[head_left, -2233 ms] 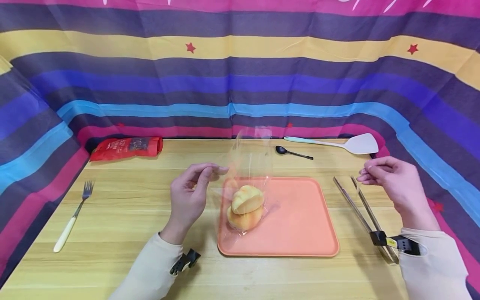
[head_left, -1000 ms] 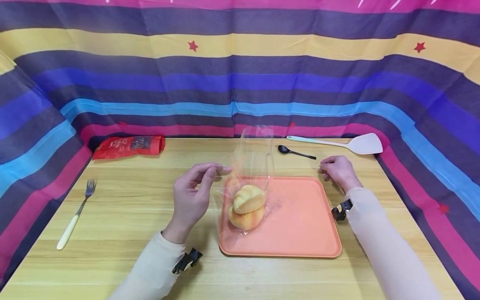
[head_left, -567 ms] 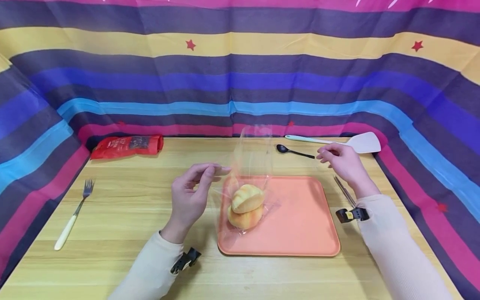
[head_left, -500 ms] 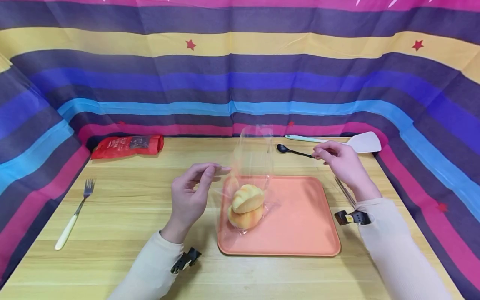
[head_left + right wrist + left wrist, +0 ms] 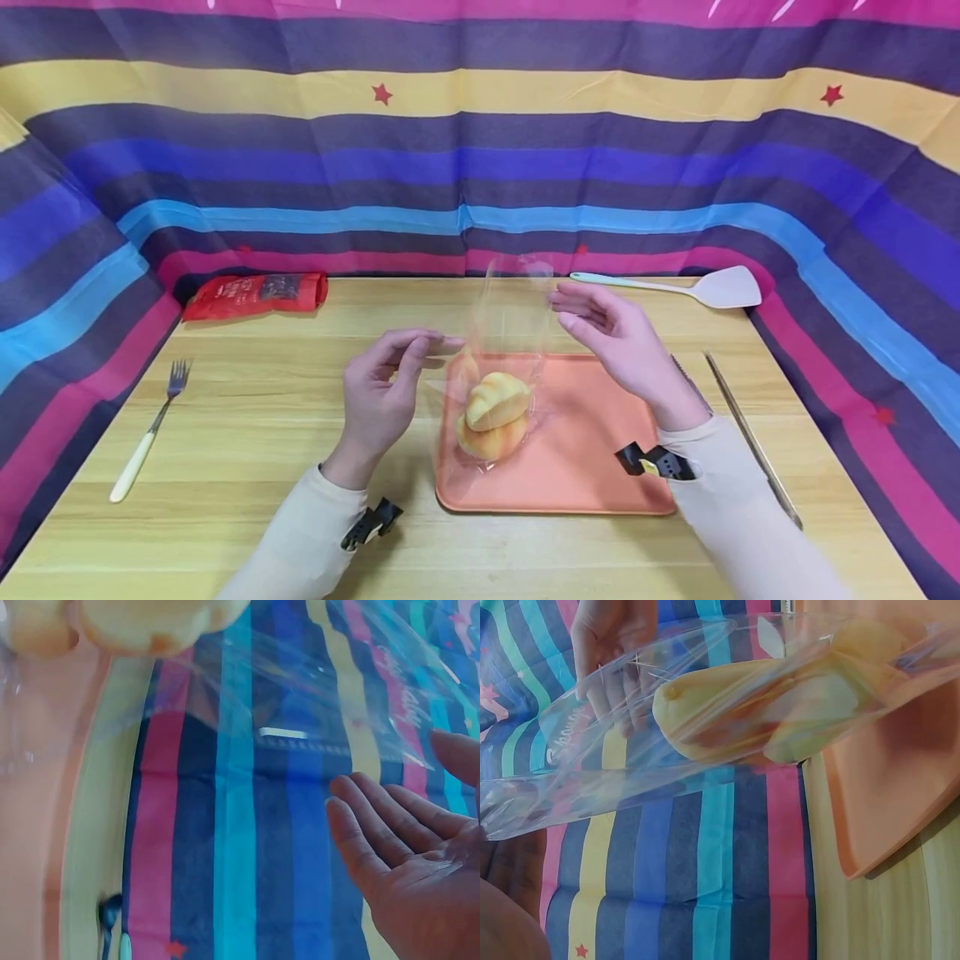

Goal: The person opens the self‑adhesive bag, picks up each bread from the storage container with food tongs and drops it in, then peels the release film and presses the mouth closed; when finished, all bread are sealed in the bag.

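Observation:
A clear plastic bag (image 5: 513, 308) stands upright over the left part of the orange tray (image 5: 592, 492). Two bread rolls (image 5: 495, 417) lie in its lower part, a pale ridged one above a browner one. My left hand (image 5: 382, 400) pinches the bag's left edge between thumb and fingers. On the other side, my right hand (image 5: 611, 333) holds nothing, its fingers reaching toward the bag's upper right edge. The right wrist view shows that hand's palm (image 5: 427, 877) with fingers extended beside the film. Printed white lettering shows on the bag (image 5: 570, 735) in the left wrist view.
Metal tongs (image 5: 750, 433) lie right of the tray, partly behind my right forearm. A white spatula (image 5: 723, 287) lies at the back right. My right hand hides the black spoon (image 5: 109, 907) in the head view. Leftward are a red pouch (image 5: 255, 296) and a fork (image 5: 150, 433).
My right hand has swung left from above the tongs, past the black spoon, to the bag's right side, and its fingers have straightened. The left hand and bag have hardly moved.

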Available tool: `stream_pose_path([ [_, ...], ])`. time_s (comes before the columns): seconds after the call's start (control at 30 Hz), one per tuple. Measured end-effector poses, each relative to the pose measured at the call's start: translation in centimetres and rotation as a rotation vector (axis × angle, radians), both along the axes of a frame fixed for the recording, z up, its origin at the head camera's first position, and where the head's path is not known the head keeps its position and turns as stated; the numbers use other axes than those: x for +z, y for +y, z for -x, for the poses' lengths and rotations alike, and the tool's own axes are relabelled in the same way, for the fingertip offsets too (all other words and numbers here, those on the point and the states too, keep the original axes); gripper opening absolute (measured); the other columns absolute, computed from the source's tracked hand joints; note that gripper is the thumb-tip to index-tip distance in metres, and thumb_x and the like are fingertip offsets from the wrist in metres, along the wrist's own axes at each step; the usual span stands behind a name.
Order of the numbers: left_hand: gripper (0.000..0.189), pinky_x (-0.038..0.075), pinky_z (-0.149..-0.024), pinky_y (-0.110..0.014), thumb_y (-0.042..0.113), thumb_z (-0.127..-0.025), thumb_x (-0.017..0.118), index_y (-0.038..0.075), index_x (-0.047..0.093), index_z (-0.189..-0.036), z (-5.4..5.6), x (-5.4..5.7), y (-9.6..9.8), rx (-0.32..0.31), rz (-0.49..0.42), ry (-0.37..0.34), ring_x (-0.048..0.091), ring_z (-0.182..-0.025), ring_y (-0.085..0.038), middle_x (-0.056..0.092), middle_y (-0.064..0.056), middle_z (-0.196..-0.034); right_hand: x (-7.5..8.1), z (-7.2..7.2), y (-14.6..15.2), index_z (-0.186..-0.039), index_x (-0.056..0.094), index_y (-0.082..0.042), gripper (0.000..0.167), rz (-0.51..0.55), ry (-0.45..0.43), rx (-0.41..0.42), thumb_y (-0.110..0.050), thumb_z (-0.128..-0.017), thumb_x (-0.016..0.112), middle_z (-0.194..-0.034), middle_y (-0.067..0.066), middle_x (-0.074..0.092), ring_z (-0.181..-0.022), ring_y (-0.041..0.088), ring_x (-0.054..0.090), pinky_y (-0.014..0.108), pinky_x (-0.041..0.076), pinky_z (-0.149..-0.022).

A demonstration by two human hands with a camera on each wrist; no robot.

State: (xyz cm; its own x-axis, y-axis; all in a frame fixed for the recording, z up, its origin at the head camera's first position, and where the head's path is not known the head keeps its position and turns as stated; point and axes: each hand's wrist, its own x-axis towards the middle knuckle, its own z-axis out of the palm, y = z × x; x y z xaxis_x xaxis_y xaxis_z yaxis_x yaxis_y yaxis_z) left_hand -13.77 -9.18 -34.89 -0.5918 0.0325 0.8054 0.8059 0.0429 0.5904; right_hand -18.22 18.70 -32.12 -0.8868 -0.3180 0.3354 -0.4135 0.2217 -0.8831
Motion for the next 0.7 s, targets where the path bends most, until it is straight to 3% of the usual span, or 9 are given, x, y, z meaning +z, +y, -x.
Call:
stream_pose_path([
  [0.23,0.014,0.059,-0.071,-0.031,0.0,-0.099,0.056,-0.009,0.066,-0.101,-0.1,-0.1,-0.1,0.007,-0.021,0.012,0.072,-0.083,-0.02,0.072,-0.019,-0.092,-0.2,0.4,-1.9,-0.127,0.059,0.001,0.03,0.087,0.014,0.013,-0.005,-0.098,0.061,-0.116,0.017,0.067,-0.106,0.028,0.064,0.029,0.051,-0.092],
  [0.47,0.016,0.059,-0.071,-0.038,-0.002,-0.1,0.053,-0.015,0.061,-0.103,-0.4,-0.1,-0.1,-0.033,-0.092,-0.001,0.072,-0.084,-0.024,0.071,-0.025,-0.092,0.0,0.0,-2.4,-0.097,0.065,0.003,0.009,0.088,0.022,-0.037,-0.006,-0.096,0.064,-0.093,0.014,0.069,-0.085,0.024,0.065,0.028,0.053,-0.078],
  [0.7,0.013,0.059,-0.072,-0.038,-0.009,-0.099,0.048,-0.014,0.06,-0.103,-0.3,0.0,-0.3,-0.026,-0.123,-0.05,0.072,-0.084,-0.025,0.07,-0.025,-0.091,0.2,-1.2,-1.7,-0.095,0.063,0.001,0.009,0.059,0.076,-0.056,-0.008,-0.098,0.062,-0.094,0.011,0.07,-0.085,0.02,0.064,0.026,0.052,-0.076],
])
